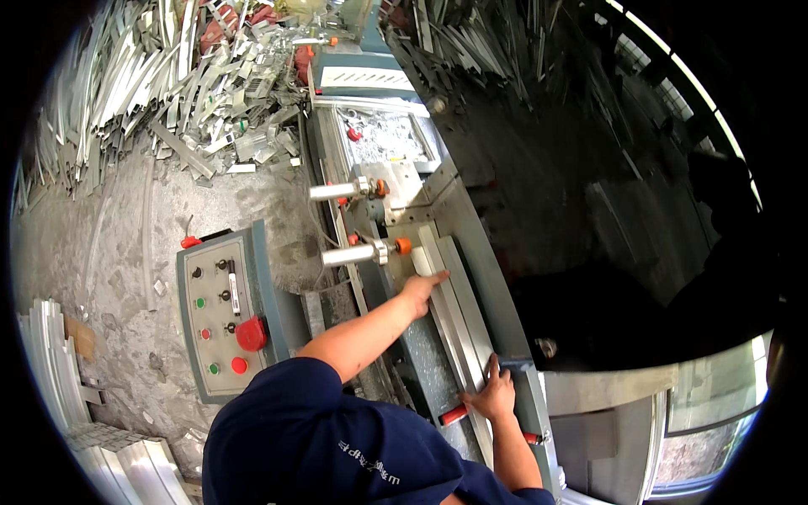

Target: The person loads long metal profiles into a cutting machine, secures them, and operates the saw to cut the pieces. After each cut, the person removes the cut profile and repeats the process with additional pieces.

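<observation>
A long silver aluminium profile (459, 316) lies lengthwise on the bed of a grey-blue cutting machine, along its upright side fence (481, 252). My left hand (418, 293) grips the profile near its far end, the thumb across its top and the other fingers mostly hidden. Closer to me, my right hand (495, 394) is clasped over the same profile, fingers and thumb on either side. A red roller (454, 415) shows beside the right hand. Just beyond my left hand, a silver clamp cylinder with an orange tip (403, 246) points at the profile.
A second clamp cylinder (335, 192) sits farther along the machine. To the left stands a control panel (220, 295) with coloured buttons, a marker (233, 286) and a red tape measure (251, 334). Metal offcuts (227, 118) pile up behind; stacked profiles (135, 471) lie at lower left.
</observation>
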{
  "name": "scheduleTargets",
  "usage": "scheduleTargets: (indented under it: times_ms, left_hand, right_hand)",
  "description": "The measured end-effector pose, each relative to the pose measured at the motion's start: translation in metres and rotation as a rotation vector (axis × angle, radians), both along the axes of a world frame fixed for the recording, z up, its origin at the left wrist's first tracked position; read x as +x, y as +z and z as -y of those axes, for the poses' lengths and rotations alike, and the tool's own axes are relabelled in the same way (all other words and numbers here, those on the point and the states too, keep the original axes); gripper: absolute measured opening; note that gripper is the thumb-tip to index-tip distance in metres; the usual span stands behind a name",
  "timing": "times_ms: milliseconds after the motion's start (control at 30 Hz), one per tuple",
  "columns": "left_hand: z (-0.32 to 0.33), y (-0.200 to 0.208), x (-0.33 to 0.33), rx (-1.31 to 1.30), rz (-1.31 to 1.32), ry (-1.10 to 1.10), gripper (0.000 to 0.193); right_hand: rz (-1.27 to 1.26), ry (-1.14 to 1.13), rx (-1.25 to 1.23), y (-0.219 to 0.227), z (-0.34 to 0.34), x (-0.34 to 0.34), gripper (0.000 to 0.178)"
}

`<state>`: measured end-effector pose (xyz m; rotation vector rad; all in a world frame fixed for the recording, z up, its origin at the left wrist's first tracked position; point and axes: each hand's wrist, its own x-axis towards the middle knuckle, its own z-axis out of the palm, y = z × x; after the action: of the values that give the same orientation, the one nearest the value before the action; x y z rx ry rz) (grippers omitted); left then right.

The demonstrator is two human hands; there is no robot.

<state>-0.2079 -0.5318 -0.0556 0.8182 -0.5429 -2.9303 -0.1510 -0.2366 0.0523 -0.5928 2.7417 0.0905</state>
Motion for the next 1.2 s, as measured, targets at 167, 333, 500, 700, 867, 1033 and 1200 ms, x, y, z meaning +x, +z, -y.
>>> scheduleTargets:
  times_ms: [167, 333, 500, 700, 867, 1033, 1200]
  left_hand:
    - [0.011, 0.028, -0.001, -0.042, -0.064, 0.016, 0.048]
    - [0.042, 0.040, -0.026, -0.091, -0.044, 0.068, 0.068]
    - [0.105, 0.097, -0.032, -0.112, -0.039, 0.151, 0.069]
    - [0.206, 0.100, -0.065, -0.284, 0.017, 0.258, 0.073]
    - [0.286, 0.066, -0.125, -0.454, 0.095, 0.331, 0.058]
    - [0.358, 0.041, -0.174, -0.483, -0.085, 0.287, 0.067]
    - [0.402, 0.007, -0.154, -1.397, 0.615, -0.211, 0.106]
  right_hand:
    - [-0.045, 0.036, -0.155, 0.030, 0.013, 0.002, 0.126]
    - [-0.028, 0.056, -0.245, 0.067, 0.055, -0.007, 0.127]
    - [-0.047, 0.081, -0.314, 0.086, 0.111, -0.023, 0.123]
    - [0.027, 0.051, -0.334, 0.098, 0.222, -0.048, 0.115]
    - [-0.048, 0.123, -0.281, 0.085, 0.295, -0.084, 0.112]
    - [-0.389, 0.360, -0.245, 0.052, 0.342, -0.110, 0.077]
    - [-0.339, 0.664, -0.458, 0.049, 0.334, -0.055, 0.065]
